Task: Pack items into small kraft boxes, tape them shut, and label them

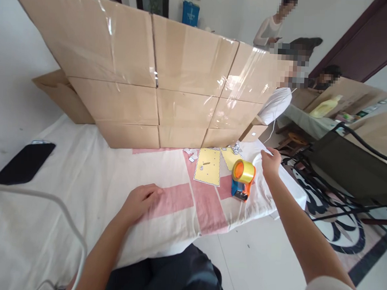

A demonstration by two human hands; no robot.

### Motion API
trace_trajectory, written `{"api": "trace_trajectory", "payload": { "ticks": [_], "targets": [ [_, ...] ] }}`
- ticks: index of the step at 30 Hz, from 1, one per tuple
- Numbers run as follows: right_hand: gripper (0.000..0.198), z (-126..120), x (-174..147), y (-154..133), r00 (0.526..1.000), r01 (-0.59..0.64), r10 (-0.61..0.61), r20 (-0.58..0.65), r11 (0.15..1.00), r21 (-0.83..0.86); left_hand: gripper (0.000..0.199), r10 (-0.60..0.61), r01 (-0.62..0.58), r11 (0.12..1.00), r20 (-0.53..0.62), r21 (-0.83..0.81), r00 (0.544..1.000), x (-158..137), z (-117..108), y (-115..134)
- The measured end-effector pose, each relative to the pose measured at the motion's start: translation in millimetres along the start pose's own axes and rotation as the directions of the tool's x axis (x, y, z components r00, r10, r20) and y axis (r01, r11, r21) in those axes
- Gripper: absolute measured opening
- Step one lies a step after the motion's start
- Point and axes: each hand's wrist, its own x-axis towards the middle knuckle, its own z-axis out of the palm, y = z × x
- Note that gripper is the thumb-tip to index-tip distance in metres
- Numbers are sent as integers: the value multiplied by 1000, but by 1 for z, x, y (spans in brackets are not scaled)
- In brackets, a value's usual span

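Observation:
My left hand (141, 203) lies on the pink and white tablecloth (174, 200), fingers loosely bent, holding nothing that I can see. At the table's right edge, my right hand (271, 163) is closed with the fingertips pinched on the tablecloth, which rises in a fold there. Left of that hand stands an orange and blue tape dispenser (245, 192) with a roll of yellowish tape (244, 171). Between my hands lies a yellow paper sheet (208, 168) with a scalloped edge and small bits on it. A second yellow piece (231, 157) is beside it.
A wall of taped cardboard panels (185, 110) stands along the back. White paper scraps (191, 154) lie at its foot. A black tablet-like object (24, 162) and a white cable (48, 194) are at left. A folding chair (354, 170) and several people (271, 28) are beyond, right.

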Motion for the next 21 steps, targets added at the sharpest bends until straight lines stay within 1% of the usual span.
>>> {"api": "trace_trajectory", "payload": {
  "ticks": [2,4,5,6,7,8,9,10,12,13,14,15,16,17,18,19,21],
  "targets": [
    [23,-8,-15,-18,1000,19,-20,13,1000,20,32,-13,14,1000,-35,21,999,-1,4,5],
    [24,-4,-32,-51,992,96,-101,77,993,67,23,-6,1,998,-74,-70,997,-3,6,10],
    [25,4,-42,-73,978,150,-164,130,983,107,21,4,-20,989,-104,-147,995,-4,5,11],
    [26,16,-54,-98,952,205,-235,195,965,162,21,8,-42,975,-157,-218,988,-5,2,12],
    [28,33,-68,-125,913,252,-311,263,939,236,21,-5,-62,957,-229,-285,973,-5,-3,11],
    [30,52,-83,-153,861,279,-384,333,905,322,20,-40,-73,933,-304,-352,952,-5,-11,9],
    [34,74,-101,-181,795,285,-458,398,861,420,19,-96,-74,905,-372,-418,923,-5,-20,5],
    [36,98,-122,-209,717,268,-530,453,809,523,18,-161,-70,874,-422,-480,892,-4,-32,-1],
    [38,149,-169,-262,555,172,-634,538,721,672,21,-273,-58,819,-477,-570,836,0,-60,-18],
    [38,175,-193,-286,483,107,-659,576,698,708,21,-318,-55,802,-502,-595,804,3,-76,-30],
    [37,201,-217,-310,431,41,-665,610,690,723,22,-358,-58,791,-537,-609,764,8,-93,-43],
    [36,226,-240,-334,380,-8,-662,646,696,718,24,-397,-68,781,-578,-621,713,15,-112,-57],
    [37,252,-261,-358,344,-33,-652,675,710,703,25,-441,-84,768,-620,-635,649,24,-131,-72],
    [44,277,-278,-383,357,-51,-615,703,739,672,26,-485,-105,755,-659,-647,575,35,-150,-87],
    [55,302,-291,-407,410,-60,-557,722,774,631,26,-524,-129,744,-692,-656,496,48,-171,-102],
    [65,327,-300,-432,477,-63,-495,726,805,590,25,-557,-154,736,-719,-659,415,63,-191,-117],
    [81,373,-307,-476,601,-121,-339,724,857,501,24,-600,-195,732,-753,-653,270,95,-229,-143]
  ]
}}
